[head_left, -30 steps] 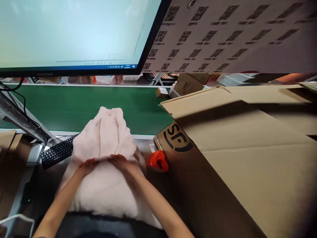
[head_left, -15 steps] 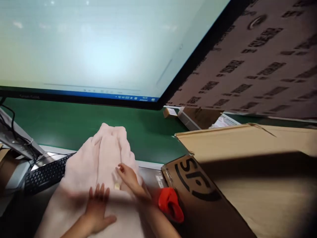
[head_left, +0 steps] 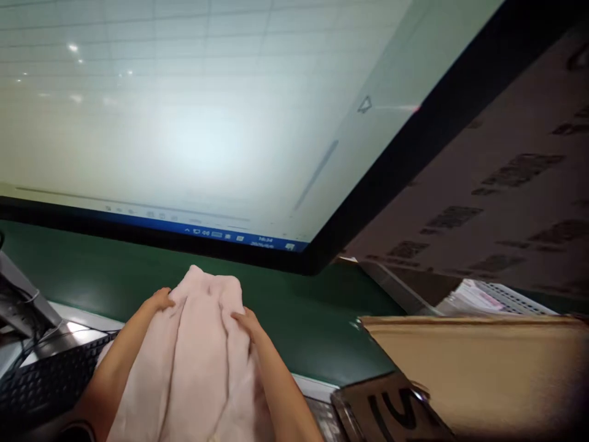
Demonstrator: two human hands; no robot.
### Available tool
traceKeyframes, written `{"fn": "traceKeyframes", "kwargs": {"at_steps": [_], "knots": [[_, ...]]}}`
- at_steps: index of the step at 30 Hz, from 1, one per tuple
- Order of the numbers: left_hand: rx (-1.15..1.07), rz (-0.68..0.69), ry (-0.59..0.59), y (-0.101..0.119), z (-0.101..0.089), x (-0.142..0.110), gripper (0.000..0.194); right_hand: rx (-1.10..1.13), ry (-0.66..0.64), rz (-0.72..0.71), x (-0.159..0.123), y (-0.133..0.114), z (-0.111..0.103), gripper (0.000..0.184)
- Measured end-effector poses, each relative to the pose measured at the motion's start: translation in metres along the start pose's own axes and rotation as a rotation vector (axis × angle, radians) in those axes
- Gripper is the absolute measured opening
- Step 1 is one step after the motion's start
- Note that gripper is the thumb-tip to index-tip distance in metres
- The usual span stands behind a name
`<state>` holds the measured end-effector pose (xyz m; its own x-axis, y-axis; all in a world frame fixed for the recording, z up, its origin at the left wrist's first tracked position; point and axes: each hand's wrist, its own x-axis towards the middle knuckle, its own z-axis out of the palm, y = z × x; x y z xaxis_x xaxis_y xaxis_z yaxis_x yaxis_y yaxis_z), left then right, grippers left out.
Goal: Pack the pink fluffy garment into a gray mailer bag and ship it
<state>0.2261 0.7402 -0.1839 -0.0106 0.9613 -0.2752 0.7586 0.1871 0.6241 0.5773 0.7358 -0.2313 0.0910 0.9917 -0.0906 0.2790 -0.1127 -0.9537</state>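
Note:
A pale pink, plush piece of fabric [head_left: 197,356], which looks like a folded garment, lies lengthwise on the table with its far end on the green surface. At its left edge, near the far end, my left hand [head_left: 161,299] is closed, thumb on top and the other fingers mostly hidden. My right hand [head_left: 247,322] grips the opposite edge a little lower, its thumb over the fabric. Two long creases run down the middle between the hands. Whether this is a garment or another soft textile I cannot tell.
A large monitor [head_left: 197,135] overhangs the green tabletop [head_left: 294,313]. Left stands a black keyboard [head_left: 50,374] beside a metal stand with cables. A cardboard box [head_left: 478,368] fills the lower right. Behind it are white papers [head_left: 478,298] and a printed panel [head_left: 497,202].
Both hands have moved forward from lying over the fabric to its two side edges and closed there. The view has shifted, so the monitor looks larger; the red object has left view.

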Motion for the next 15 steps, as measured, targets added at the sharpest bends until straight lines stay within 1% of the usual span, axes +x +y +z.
{"fn": "traceKeyframes", "kwargs": {"at_steps": [2, 3, 4, 6, 8, 10, 11, 12, 13, 15], "knots": [[-0.063, 0.024, 0.009, 0.003, -0.006, 0.001, 0.028, 0.022, 0.034, 0.037, -0.001, -0.010, -0.011, 0.027], [-0.097, 0.048, 0.020, 0.003, -0.015, -0.003, 0.019, 0.035, 0.057, 0.050, -0.005, -0.018, -0.021, 0.029], [-0.130, 0.078, 0.034, 0.002, -0.027, -0.010, 0.014, 0.050, 0.077, 0.059, -0.012, -0.026, -0.031, 0.031], [-0.181, 0.138, 0.055, -0.004, -0.056, -0.033, 0.015, 0.071, 0.095, 0.043, -0.037, -0.044, -0.054, 0.036], [-0.204, 0.224, 0.079, -0.015, -0.084, -0.067, 0.022, 0.067, 0.106, -0.050, -0.078, -0.060, -0.072, 0.034], [-0.192, 0.370, 0.136, -0.033, -0.101, -0.110, 0.031, 0.039, 0.136, -0.205, -0.132, -0.069, -0.080, 0.026], [-0.181, 0.438, 0.171, -0.045, -0.104, -0.133, 0.033, 0.012, 0.142, -0.280, -0.161, -0.069, -0.080, 0.021], [-0.169, 0.485, 0.201, -0.057, -0.103, -0.157, 0.034, -0.023, 0.135, -0.339, -0.191, -0.066, -0.076, 0.018], [-0.150, 0.498, 0.210, -0.071, -0.098, -0.180, 0.032, -0.070, 0.104, -0.380, -0.220, -0.060, -0.071, 0.016], [-0.095, 0.440, 0.172, -0.095, -0.083, -0.218, 0.025, -0.189, -0.021, -0.387, -0.269, -0.042, -0.055, 0.018]]}}
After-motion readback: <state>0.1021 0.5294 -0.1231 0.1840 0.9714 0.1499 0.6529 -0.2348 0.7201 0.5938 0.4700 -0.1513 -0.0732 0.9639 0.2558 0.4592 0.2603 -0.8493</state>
